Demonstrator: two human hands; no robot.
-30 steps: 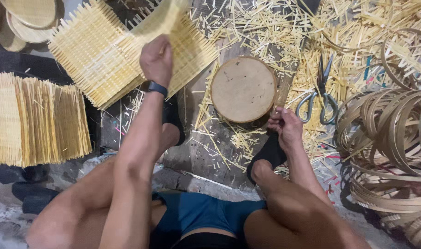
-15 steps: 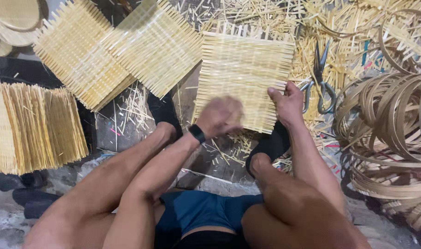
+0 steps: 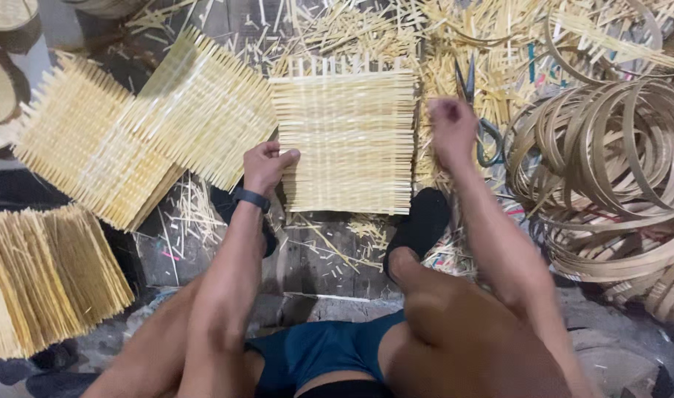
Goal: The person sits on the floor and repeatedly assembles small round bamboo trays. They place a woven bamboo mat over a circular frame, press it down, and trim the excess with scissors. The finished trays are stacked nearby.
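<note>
Woven bamboo mat (image 3: 348, 140) lies flat on the floor between both hands, centred ahead of the seated person.

Left hand (image 3: 267, 166) is closed on the mat's left edge, fingers curled over the rim, pinning it. Right hand (image 3: 451, 129), blurred, sits just right of the mat's upper right edge; whether it grips anything cannot be told. Scissors (image 3: 478, 118) lie just right of the mat, beyond that hand; coiled bamboo hoops (image 3: 610, 169) farther right; a stack of finished mats (image 3: 141, 144) to the mat's left. Judgement: sound work here calls for holding the left edge firmly and keeping the mat flat, so the protruding strip ends stay aligned.
</note>
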